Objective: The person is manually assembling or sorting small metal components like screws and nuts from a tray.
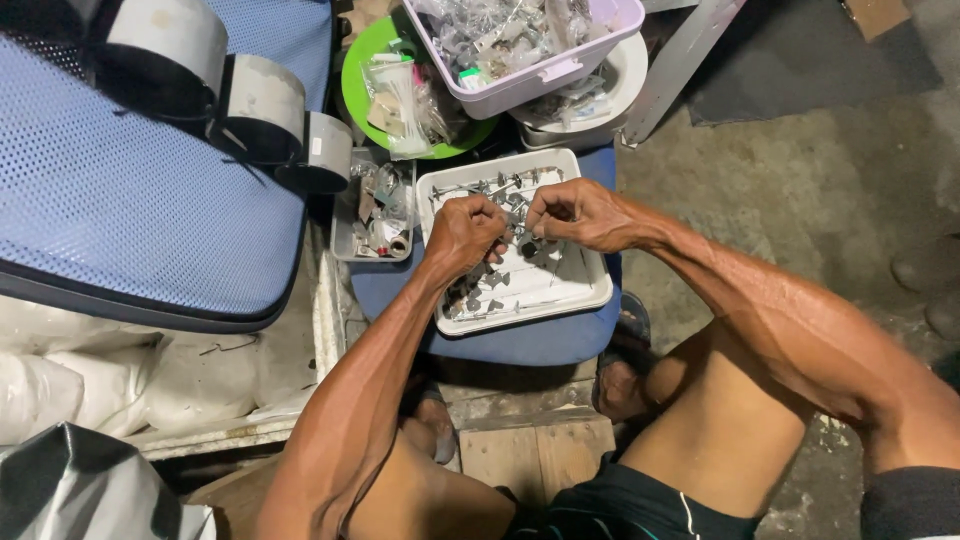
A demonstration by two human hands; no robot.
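Note:
My left hand [462,233] and my right hand [575,213] are held close together over a white rectangular tray [590,285]. Both have their fingers pinched on small metal parts [520,240] between them; what exactly each hand grips is too small to tell apart. The tray holds several small metal pieces and thin wire pins [500,186], and it rests on a blue cushion [540,340].
A blue mesh chair seat [120,190] with metal bands [260,100] lies at left. A small clear tray of parts [375,215], a green plate with plastic bags [405,90], a lilac bin [530,45] and a white bowl [610,95] stand behind. Concrete floor [800,180] at right.

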